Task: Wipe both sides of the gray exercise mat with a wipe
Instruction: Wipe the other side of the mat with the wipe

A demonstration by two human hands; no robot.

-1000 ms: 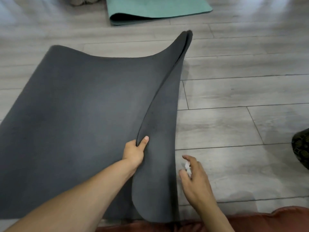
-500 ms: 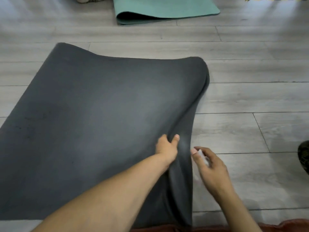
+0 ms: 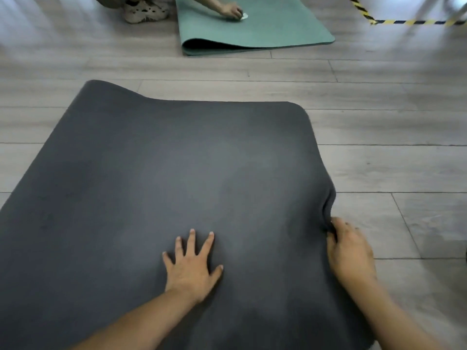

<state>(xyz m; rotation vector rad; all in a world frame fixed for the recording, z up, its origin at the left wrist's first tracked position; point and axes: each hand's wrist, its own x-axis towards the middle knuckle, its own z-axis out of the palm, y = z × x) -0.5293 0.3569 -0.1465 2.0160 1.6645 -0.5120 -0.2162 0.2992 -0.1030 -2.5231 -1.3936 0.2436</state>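
Head view: gray exercise mat [image 3: 177, 173] spread on plank floor [image 3: 391, 127], far left corner humped. Pressed flat near its near end, fingers spread: left hand [image 3: 193, 271]. Curled round the puckered right edge, gripping it: right hand [image 3: 350, 251]. Farther back: green mat [image 3: 265, 29], part folded.

This looks like an open indoor exercise or training room. Its pale plank floor [image 3: 379, 160] carries a gray mat [image 3: 177, 173] near and a green mat [image 3: 265, 26] far, with yellow-black hazard tape [image 3: 404, 22] at the far right.
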